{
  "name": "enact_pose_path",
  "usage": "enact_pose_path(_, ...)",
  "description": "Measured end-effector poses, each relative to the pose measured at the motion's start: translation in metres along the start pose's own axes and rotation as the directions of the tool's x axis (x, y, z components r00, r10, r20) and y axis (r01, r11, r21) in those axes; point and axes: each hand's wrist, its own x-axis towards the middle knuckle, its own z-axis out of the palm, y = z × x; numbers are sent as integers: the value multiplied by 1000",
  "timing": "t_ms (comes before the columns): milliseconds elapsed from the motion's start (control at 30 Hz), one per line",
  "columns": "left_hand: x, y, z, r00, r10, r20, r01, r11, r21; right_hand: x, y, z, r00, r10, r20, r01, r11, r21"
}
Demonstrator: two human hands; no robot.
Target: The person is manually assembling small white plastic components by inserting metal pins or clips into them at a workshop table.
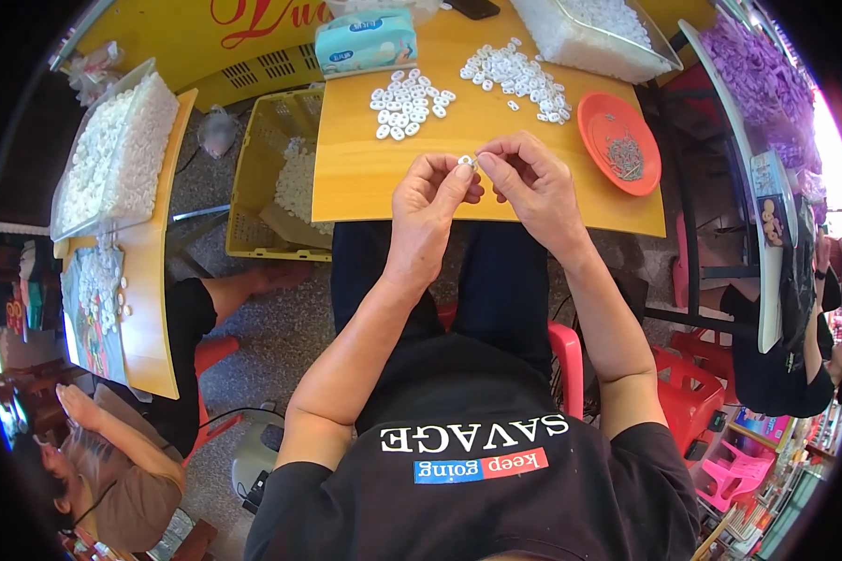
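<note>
Over the near edge of the wooden table [365, 187], my two hands meet fingertip to fingertip. My left hand [428, 208] pinches a small white oval plastic piece [466, 160] with holes in it between thumb and forefinger. Beside it, the thumb and forefinger of my right hand [537, 194] are pressed together at the piece's right end; what they hold is too small to make out. Two loose piles of similar white pieces lie beyond my hands, a left pile [410, 105] and a right pile [515, 77]. An orange-red dish [647, 150] of small grey metal pins [624, 157] stands to the right.
At the table's back are a tissue pack [367, 43] and a clear bin [660, 64] of white parts. A yellow crate [253, 187] stands on the floor at left. Co-workers sit at both sides, by a left table [154, 309] and a right table [770, 309].
</note>
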Motion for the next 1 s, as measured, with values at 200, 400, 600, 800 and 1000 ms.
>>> enact_pose_path(200, 6, 0, -16, 994, -42, 98, 33, 995, 92, 1, 11, -6, 998, 7, 67, 1, 992, -129)
enact_pose_path(400, 8, -4, -23, 993, -71, 91, 63, 994, 89, 3, 16, -4, 998, 9, 62, -2, 993, -116)
enact_pose_path(600, 8, -5, -22, 996, -57, 74, 48, 992, 114, 3, 14, 0, 995, -47, 92, 61, 987, -152)
enact_pose_path(800, 4, -7, -18, 998, -17, 57, 7, 985, 175, -5, 14, 3, 1000, 1, 9, 1, 991, -131)
enact_pose_path(1000, 2, -7, -12, 998, 21, 53, -34, 965, 260, -7, 14, -1, 981, -193, 19, 190, 939, -287)
